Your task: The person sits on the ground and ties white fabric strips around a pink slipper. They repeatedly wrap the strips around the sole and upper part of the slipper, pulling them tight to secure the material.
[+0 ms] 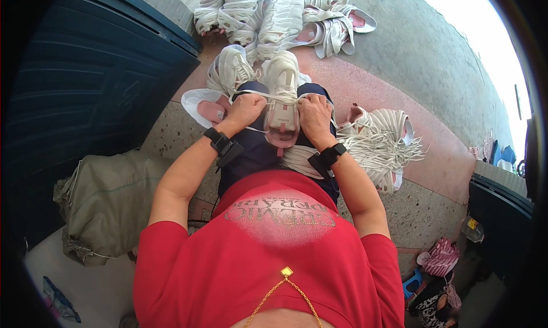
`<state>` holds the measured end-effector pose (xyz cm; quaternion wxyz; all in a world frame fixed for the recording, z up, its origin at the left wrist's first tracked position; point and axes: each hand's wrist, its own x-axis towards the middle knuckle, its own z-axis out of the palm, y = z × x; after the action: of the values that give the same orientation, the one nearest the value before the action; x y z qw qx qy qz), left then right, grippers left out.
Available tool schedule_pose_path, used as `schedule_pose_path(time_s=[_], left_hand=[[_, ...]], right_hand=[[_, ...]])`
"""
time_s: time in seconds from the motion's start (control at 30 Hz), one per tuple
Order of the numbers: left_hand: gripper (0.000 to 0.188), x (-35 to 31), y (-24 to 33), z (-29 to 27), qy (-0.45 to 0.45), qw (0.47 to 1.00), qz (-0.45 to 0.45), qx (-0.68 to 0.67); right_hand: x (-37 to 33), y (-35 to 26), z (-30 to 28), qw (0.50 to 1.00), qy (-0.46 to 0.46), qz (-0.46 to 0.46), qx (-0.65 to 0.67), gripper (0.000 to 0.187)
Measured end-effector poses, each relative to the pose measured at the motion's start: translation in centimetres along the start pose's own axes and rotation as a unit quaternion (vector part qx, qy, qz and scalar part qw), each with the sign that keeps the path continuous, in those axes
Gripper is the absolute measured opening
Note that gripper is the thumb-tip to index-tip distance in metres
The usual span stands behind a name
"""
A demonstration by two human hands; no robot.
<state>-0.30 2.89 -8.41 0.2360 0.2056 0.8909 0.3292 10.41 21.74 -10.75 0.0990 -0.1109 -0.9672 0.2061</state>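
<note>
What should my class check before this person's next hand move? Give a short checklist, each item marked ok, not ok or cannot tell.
1. Left hand has a grip on the white lace: ok, the fingers are closed on it.
2. Right hand has a grip on lace too: ok, closed at the shoe's other side.
3. Pale shoe lies between the hands: ok.
4. Lace ends are even: cannot tell, the hands hide parts.
5. A hand is free to pick up from the lace bundle: not ok, both are occupied.
</note>
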Motion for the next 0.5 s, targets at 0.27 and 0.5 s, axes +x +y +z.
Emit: schedule_pose_path(time_s=[0.27, 0.5], left_hand=[[0.024, 0.6, -0.7, 0.9, 0.068, 0.994, 0.027, 0.081], [0.024, 0.9, -0.1, 1.7, 0.090, 0.991, 0.051, 0.085]], right_hand=[[-0.2, 0.3, -0.1, 0.999, 0.021, 0.023, 0.008, 0.015], [-0.2, 0.2, -0.6, 1.000, 0.007, 0.020, -0.001, 0.014]])
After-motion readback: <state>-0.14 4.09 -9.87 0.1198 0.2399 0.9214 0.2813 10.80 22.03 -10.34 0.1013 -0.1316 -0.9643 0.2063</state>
